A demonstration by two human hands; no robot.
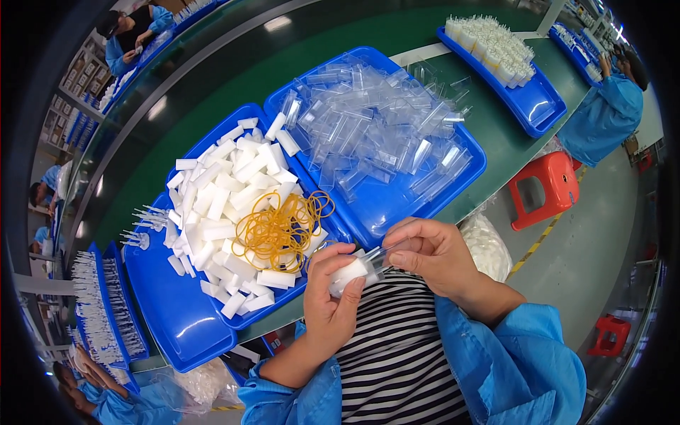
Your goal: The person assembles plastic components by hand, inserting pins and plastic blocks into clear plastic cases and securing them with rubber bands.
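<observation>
Close in front of my striped shirt, my left hand (330, 301) is closed around a white foam block (349, 273). Thin clear plastic pieces (375, 262) stick out from the block's right end. The fingers of my right hand (440, 261) pinch the far ends of these pieces; exactly how they sit against the foam is too small to tell. Just beyond my left hand, a tangle of yellow rubber bands (280, 230) lies on a heap of white foam blocks (212, 195). Clear plastic sleeves (368, 117) are piled to the right of that heap.
Blue trays (177, 333) hold the foam and the sleeves (464, 177) on a green bench. Another blue tray (535, 106) with bundled white parts stands far right. Trays of thin white pieces (95, 304) are at left. A red stool (545, 188) and co-workers (609, 117) are nearby.
</observation>
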